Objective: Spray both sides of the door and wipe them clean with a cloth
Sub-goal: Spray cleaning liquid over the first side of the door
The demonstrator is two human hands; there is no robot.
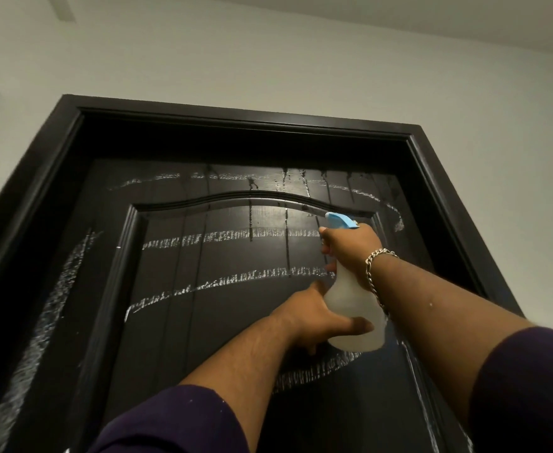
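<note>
- Door (223,322): black panelled door, seen from below, filling the middle and lower field; white chalk-like streaks (232,237) cross its raised panel in rough horizontal bands, and another broad streak runs down the frame side at 8 o'clock.
- Wet drip lines (286,223): thin vertical runs descend from the top rail at 12 o'clock across the arched moulding.
- Spray bottle (353,308): translucent white body with a blue trigger head (342,220), held upright just in front of the door at 3 o'clock of the panel, nozzle pointing toward the door.
- Right hand (350,246): closed around the bottle's neck, fingers at the trigger; a silver chain bracelet (375,273) circles the wrist.
- Left hand (314,318): wrapped around the bottle's lower body, thumb across its front.
- Sleeves (177,423): dark purple, at 6 and 4 o'clock.
- Wall (301,60): pale, above the frame.
</note>
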